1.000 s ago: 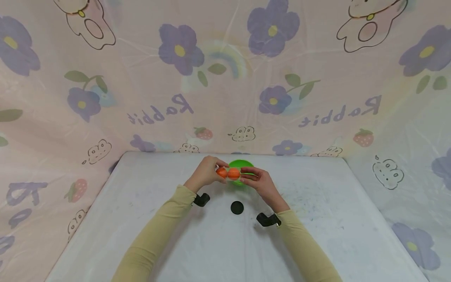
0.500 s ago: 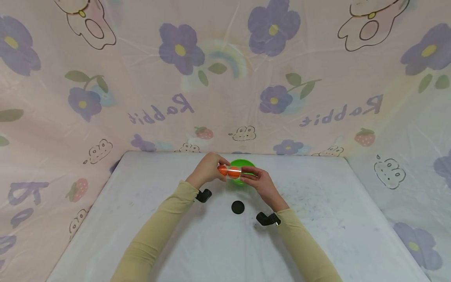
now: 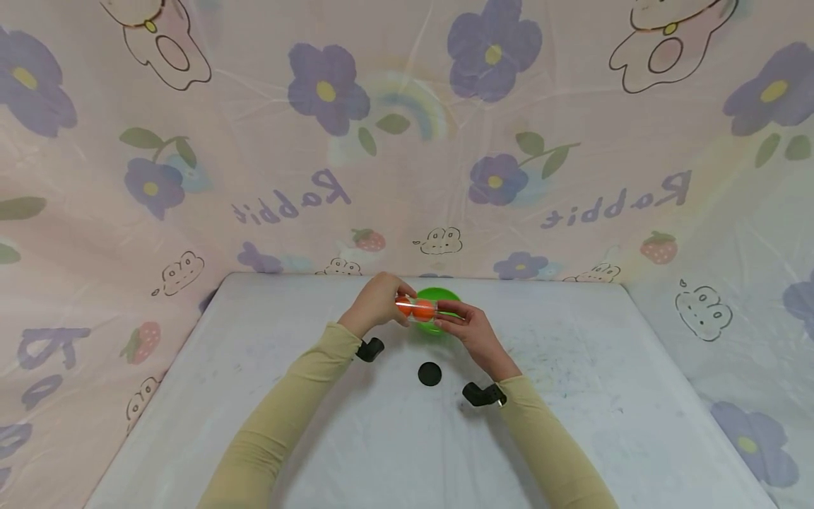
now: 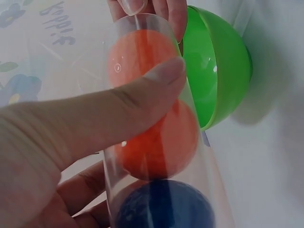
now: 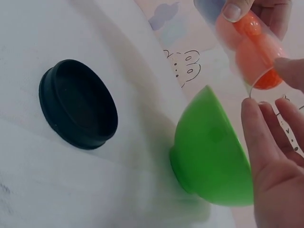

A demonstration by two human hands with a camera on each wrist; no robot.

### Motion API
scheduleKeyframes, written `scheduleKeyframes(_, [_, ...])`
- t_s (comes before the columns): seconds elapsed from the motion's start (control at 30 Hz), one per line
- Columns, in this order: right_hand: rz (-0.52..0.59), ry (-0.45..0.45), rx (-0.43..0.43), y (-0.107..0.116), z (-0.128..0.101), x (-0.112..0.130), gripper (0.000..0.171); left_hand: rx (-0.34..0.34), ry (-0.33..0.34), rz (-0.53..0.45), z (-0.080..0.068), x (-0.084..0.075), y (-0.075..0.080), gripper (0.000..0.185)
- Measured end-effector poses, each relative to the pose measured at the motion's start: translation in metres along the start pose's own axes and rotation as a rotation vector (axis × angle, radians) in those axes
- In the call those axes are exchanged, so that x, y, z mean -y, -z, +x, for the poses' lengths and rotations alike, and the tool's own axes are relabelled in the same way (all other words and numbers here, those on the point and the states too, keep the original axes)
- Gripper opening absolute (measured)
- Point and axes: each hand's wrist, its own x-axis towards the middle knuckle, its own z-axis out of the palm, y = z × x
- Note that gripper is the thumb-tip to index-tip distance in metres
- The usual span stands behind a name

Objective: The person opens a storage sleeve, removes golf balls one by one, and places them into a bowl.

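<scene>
My left hand (image 3: 375, 304) grips a clear plastic tube (image 4: 111, 156), its thumb lying across the wall. Inside sit two orange balls (image 4: 159, 142) and a dark blue ball (image 4: 166, 206) stacked in line. The tube lies roughly sideways above the table in the head view. At the tube's right-hand end, the thumb and fingertips of my right hand (image 3: 472, 331) pinch the rim. That end looks uncovered in the right wrist view. Just beyond and below the tube stands a green bowl (image 5: 211, 152), partly hidden by the hands in the head view.
A round black cap (image 3: 429, 374) lies on the white table (image 3: 356, 438), nearer the body than the bowl. A patterned curtain (image 3: 407, 212) rises behind the table and at both sides. Black cameras (image 3: 485, 395) stick out from the wrists.
My left hand has shifted slightly up and to the right with the tube, whose balls moved a little right too. The right hand stays nearly in place at the tube's end.
</scene>
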Motion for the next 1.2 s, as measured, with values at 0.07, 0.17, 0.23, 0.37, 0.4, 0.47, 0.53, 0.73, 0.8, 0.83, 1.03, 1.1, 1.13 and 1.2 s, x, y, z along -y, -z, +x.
scheduleKeyframes(0.07, [-0.001, 0.007, 0.006, 0.000, 0.000, -0.001, 0.048, -0.002, -0.010, -0.003, 0.000, 0.000, 0.000, 0.051])
scheduleKeyframes(0.17, [0.005, 0.008, 0.004, 0.001, 0.000, -0.002, 0.047, -0.011, -0.026, -0.015, 0.000, 0.002, 0.000, 0.051])
scheduleKeyframes(0.23, [0.003, 0.009, 0.009, 0.001, 0.000, -0.003, 0.047, -0.021, -0.035, -0.027, -0.001, 0.003, 0.000, 0.050])
scheduleKeyframes(0.37, [0.020, 0.003, 0.012, 0.002, 0.000, -0.006, 0.048, -0.026, -0.026, -0.078, -0.002, 0.006, -0.002, 0.048])
scheduleKeyframes(0.4, [0.020, 0.004, 0.015, 0.002, 0.000, -0.006, 0.049, -0.023, -0.023, -0.092, -0.002, 0.006, -0.002, 0.047])
scheduleKeyframes(0.47, [0.018, 0.003, 0.012, 0.003, 0.000, -0.007, 0.050, -0.017, -0.016, -0.117, -0.003, 0.008, -0.004, 0.047])
scheduleKeyframes(0.53, [0.002, 0.005, 0.010, 0.002, 0.000, -0.006, 0.050, -0.016, -0.019, -0.133, -0.003, 0.009, -0.005, 0.048])
scheduleKeyframes(0.73, [-0.036, -0.011, -0.039, -0.001, -0.003, 0.001, 0.049, -0.027, -0.062, -0.194, -0.006, 0.015, -0.007, 0.051])
scheduleKeyframes(0.8, [-0.048, -0.015, -0.046, -0.002, -0.004, 0.004, 0.049, -0.024, -0.079, -0.220, -0.008, 0.019, -0.006, 0.052])
scheduleKeyframes(0.83, [-0.044, -0.018, -0.046, -0.003, -0.004, 0.005, 0.049, -0.021, -0.081, -0.239, -0.009, 0.021, -0.006, 0.053])
scheduleKeyframes(1.03, [-0.068, -0.052, -0.084, 0.001, -0.005, 0.005, 0.049, -0.004, -0.051, -0.338, -0.015, 0.036, 0.000, 0.058])
scheduleKeyframes(1.1, [-0.067, -0.059, -0.093, 0.003, -0.006, 0.005, 0.049, 0.000, -0.045, -0.356, -0.016, 0.040, 0.001, 0.057])
scheduleKeyframes(1.13, [-0.068, -0.058, -0.086, 0.004, -0.006, 0.005, 0.049, 0.001, -0.040, -0.363, -0.016, 0.042, 0.001, 0.056])
scheduleKeyframes(1.2, [-0.066, -0.055, -0.070, 0.004, -0.006, 0.005, 0.050, -0.003, -0.033, -0.369, -0.017, 0.046, 0.001, 0.054])
